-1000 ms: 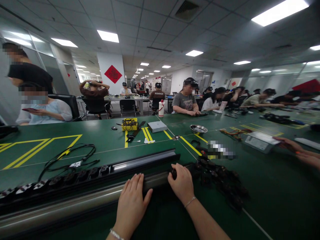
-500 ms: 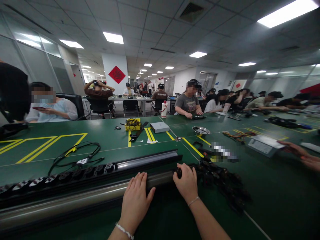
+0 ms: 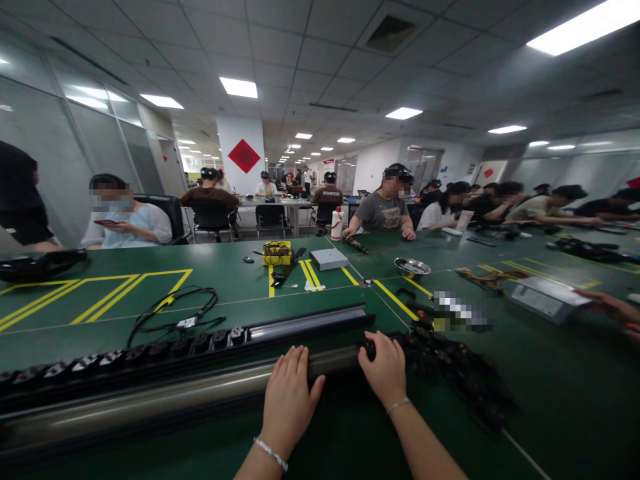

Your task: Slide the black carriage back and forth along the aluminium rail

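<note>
A long dark metal rail (image 3: 165, 399) lies along the near edge of the green table (image 3: 90, 320). My left hand (image 3: 290, 400) rests flat on top of the rail, fingers stretched out. My right hand (image 3: 386, 371) is curled over the rail's right end, its fingers closed on a small black part (image 3: 371, 348) there. Behind the rail lies a second black strip (image 3: 190, 347) with a row of sockets. A heap of black connectors and cable (image 3: 463, 383) spreads to the right of my right hand.
A looped black cable (image 3: 173, 313) lies behind the strips. Farther back are a yellow box (image 3: 277, 253), a grey box (image 3: 329, 259), a metal bowl (image 3: 412, 267) and a grey device (image 3: 549, 299). Another person's hand (image 3: 613, 308) reaches in at right. Seated people line the table's far side.
The view has swung left, so everything sits farther right in frame. Both hands keep their places on the rail. A seated person at the back has lowered raised arms.
</note>
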Tool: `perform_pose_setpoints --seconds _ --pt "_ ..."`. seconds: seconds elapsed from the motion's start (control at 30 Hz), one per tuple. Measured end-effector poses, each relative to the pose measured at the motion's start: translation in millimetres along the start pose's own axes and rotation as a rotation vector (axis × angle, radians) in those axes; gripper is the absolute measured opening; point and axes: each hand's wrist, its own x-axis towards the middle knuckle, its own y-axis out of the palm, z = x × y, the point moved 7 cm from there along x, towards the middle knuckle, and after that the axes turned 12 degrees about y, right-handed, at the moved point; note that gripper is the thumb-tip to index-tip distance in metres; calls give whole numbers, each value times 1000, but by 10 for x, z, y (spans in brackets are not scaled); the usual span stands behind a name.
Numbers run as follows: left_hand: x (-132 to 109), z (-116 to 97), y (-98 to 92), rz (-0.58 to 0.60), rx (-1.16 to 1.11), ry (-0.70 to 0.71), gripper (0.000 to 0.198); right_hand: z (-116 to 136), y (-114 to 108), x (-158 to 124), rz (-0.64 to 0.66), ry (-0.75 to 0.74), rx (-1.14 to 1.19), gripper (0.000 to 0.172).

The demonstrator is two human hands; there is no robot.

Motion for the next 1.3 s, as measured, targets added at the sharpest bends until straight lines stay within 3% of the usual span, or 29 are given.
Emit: perform_pose_setpoints --seconds 0.33,0.63,1.3 --pt "-47 11 113 -40 39 15 46 -29 27 2 -47 -33 2 30" --pt "-6 0 35 16 -10 6 47 -13 4 25 -3 -10 5 28" --pt "-7 1 4 5 -8 26 44 -19 10 31 50 28 -4 25"
